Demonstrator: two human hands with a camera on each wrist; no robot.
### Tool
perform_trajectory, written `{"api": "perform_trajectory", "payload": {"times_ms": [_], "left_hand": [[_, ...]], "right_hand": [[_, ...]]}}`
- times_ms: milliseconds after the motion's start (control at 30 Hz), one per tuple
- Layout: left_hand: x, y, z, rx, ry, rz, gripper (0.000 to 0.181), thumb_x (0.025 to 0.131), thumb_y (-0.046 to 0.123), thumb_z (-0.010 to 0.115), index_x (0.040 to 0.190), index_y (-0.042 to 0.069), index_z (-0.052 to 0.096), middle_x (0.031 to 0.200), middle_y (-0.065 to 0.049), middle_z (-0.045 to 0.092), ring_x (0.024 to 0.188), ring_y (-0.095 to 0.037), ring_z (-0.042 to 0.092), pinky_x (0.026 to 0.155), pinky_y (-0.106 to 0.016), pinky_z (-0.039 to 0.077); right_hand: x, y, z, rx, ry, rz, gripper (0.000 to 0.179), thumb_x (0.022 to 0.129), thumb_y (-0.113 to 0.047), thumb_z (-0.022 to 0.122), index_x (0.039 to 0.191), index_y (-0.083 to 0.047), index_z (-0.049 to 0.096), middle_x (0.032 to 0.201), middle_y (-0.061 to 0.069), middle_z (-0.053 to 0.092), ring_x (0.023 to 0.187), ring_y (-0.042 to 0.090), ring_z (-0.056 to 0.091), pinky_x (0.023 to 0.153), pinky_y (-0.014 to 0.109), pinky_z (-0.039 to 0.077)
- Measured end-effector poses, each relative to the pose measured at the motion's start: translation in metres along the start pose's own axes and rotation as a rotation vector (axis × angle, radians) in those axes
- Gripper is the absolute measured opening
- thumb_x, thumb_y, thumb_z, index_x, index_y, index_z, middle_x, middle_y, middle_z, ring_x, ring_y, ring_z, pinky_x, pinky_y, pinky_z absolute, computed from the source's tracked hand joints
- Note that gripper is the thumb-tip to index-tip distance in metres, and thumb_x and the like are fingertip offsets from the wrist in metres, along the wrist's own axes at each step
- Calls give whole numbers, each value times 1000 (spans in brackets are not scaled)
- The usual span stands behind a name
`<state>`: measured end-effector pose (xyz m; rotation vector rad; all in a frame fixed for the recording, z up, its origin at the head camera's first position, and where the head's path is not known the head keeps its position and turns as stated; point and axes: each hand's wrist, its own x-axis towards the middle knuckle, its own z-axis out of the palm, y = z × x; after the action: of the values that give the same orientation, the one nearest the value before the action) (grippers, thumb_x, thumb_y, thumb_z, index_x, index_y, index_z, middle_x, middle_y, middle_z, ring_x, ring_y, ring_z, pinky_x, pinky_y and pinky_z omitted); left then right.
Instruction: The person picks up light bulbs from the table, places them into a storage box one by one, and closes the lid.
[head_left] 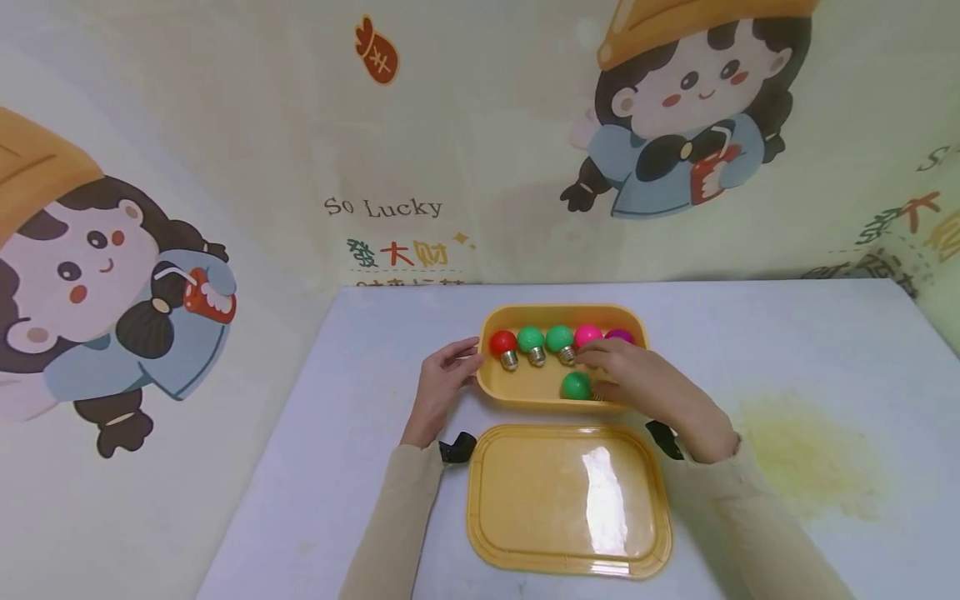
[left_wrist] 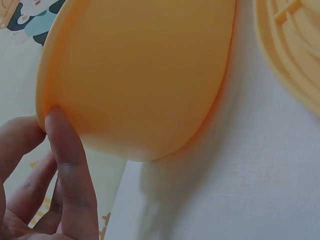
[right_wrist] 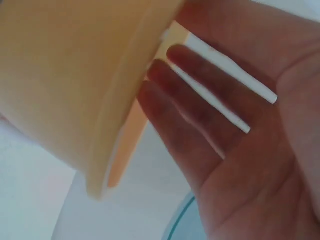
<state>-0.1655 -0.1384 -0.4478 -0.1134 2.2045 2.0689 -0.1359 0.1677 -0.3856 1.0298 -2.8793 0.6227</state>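
My left hand (head_left: 442,387) is at the left end of a yellow plastic box (head_left: 487,321); the left wrist view shows thumb and finger pinching its rim (left_wrist: 41,95). Inside the box stand a red bulb (head_left: 503,342), green bulbs (head_left: 531,338) (head_left: 560,338), a pink bulb (head_left: 588,335) and a purple bulb (head_left: 619,335) in a row. Another green bulb (head_left: 577,386) lies by the front wall. My right hand (head_left: 645,379) reaches over the box's right front, thumb close to that bulb's metal base, fingers spread apart. In the right wrist view, the box wall hides some fingertips.
A yellow lid (head_left: 562,500) lies flat on the white table (head_left: 360,367), just in front of the box. Black wrist straps (head_left: 457,448) show at both sleeves. A patterned cloth wall (head_left: 495,150) rises behind the table and on its left.
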Motion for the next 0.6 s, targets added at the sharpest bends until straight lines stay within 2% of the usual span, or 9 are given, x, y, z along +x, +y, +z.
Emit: {"api": "perform_trajectory", "payload": {"times_ms": [100,233,367,600], "left_hand": [[0,2,-1,0,3,6,34,91,18,73,124,12,69,118,-11,66,96,-23,66,75,-26,59],[-2,2,-3,-23,23,15,31,91,12,72,122,9,69,116,-13,66,93,-24,66,71,-25,58],[-1,3,-1,-31,5,34,31,92,10,71,122,5,69,115,-15,65,90,-24,66,69,-26,59],[-1,4,-1,-9,8,46,30,93,11,70,122,4,69,115,-16,67,91,-27,66,69,-26,59]], "right_hand": [[-5,-1,-4,5,23,57,35,83,-8,79,116,-3,70,117,11,67,109,31,61,91,49,55],[-11,-1,-5,-7,89,60,34,82,-8,80,115,-6,71,112,11,67,103,29,63,86,47,57],[-20,0,-9,-26,150,74,35,79,-5,82,113,-4,71,113,12,67,102,30,65,86,48,57],[-27,1,-13,-11,162,84,33,80,-3,80,112,-1,70,114,16,66,105,35,63,87,51,56]]}}
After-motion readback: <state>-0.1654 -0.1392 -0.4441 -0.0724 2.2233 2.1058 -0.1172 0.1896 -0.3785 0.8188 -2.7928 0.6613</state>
